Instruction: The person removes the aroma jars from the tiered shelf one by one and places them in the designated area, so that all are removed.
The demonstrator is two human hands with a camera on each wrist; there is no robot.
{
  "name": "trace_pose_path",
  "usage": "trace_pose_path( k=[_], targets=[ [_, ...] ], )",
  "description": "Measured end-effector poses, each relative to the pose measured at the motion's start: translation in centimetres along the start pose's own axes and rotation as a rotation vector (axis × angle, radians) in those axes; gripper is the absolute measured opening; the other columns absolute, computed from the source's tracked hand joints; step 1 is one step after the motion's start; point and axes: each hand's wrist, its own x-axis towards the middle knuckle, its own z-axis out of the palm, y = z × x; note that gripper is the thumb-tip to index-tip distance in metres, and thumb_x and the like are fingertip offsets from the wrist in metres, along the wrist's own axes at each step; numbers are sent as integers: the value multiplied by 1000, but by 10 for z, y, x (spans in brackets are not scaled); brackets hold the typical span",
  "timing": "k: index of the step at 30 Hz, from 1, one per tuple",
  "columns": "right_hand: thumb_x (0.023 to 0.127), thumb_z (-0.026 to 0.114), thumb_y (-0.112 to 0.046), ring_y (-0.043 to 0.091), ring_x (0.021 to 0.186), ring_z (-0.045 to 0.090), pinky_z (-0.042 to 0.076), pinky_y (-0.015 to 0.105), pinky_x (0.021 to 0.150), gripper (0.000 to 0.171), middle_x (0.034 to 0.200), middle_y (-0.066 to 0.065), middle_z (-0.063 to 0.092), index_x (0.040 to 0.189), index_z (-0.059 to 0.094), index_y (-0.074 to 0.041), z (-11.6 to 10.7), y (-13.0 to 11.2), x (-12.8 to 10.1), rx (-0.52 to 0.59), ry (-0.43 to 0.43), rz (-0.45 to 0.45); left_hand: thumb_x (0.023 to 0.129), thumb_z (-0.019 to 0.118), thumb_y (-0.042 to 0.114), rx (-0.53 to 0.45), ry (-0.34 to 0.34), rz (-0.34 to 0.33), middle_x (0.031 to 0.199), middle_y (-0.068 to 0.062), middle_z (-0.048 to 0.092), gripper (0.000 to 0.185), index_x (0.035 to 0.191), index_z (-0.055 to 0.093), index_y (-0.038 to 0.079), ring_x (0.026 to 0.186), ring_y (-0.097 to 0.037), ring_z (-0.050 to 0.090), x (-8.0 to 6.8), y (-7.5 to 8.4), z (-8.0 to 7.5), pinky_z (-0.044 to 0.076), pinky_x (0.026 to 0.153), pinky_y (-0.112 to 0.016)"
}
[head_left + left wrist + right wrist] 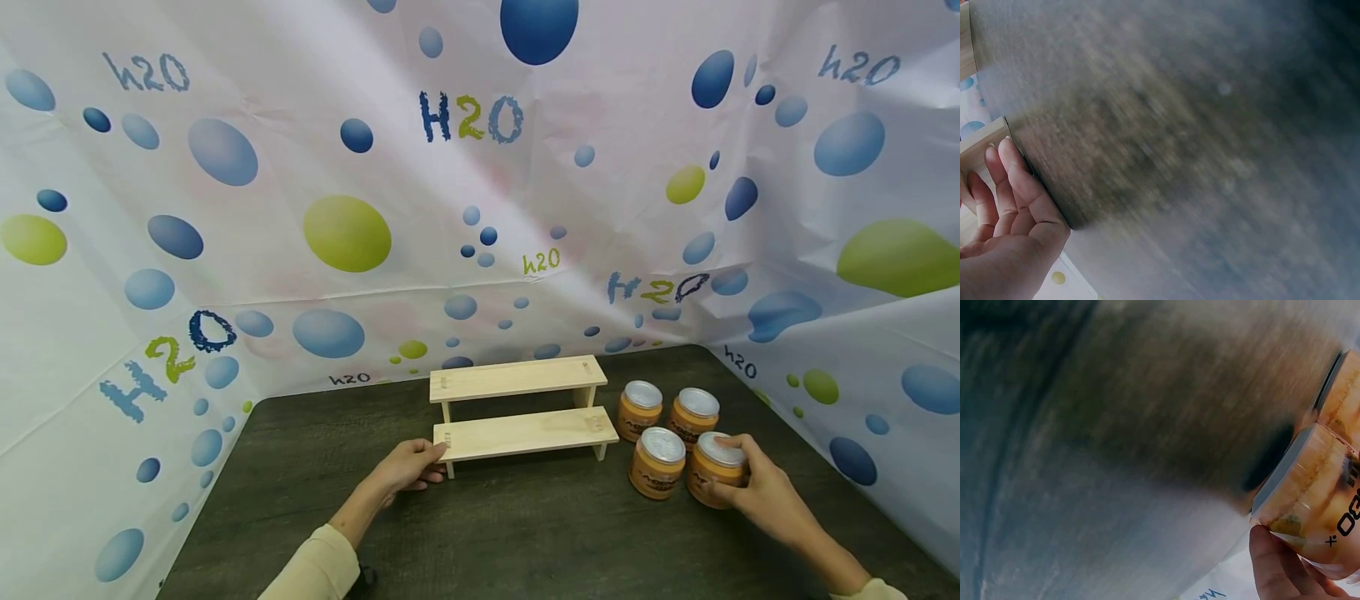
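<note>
With the left hand (408,467) bracing the two-tier pale wooden shelf (525,433) with straight fingers, the right hand (757,492), wrapped round the nearest silver-lidded orange jar (716,471), should lift straight up, clear of the neighbouring jar (657,462).

Dark wood-grain table (525,533) lying under even light; white sheet (300,167) w/ blue & green bubbles and "H2O" print standing as backdrop at rear, left & right, creasing at corners.
</note>
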Motion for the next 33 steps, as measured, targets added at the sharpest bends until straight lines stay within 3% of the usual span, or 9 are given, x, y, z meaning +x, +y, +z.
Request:
trace_pose_path(
  k=[16,24,33],
  targets=[
    [74,75,-32,45,97,54,49,45,67,75,119,33,44,129,32,-4,1,1,-6,-13,12,6,90,50,49,-7,0,4,94,-6,65,44,97,58,7,78,-14,65,-2,1,1,52,67,-32],
    [74,75,-37,45,98,54,49,47,69,76,117,33,46,127,32,-3,0,2,-11,-31,19,19,89,50,50,-3,8,-4,94,-7,65,45,98,58,6,77,-13,64,-5,2,4,51,67,-32],
    [76,74,-34,45,102,53,48,49,72,75,122,31,42,129,31,-3,3,1,-12,-19,18,-27,90,48,51,17,36,-6,94,-7,66,48,103,59,6,77,-14,64,-5,0,6,51,66,-32]
  ],
)
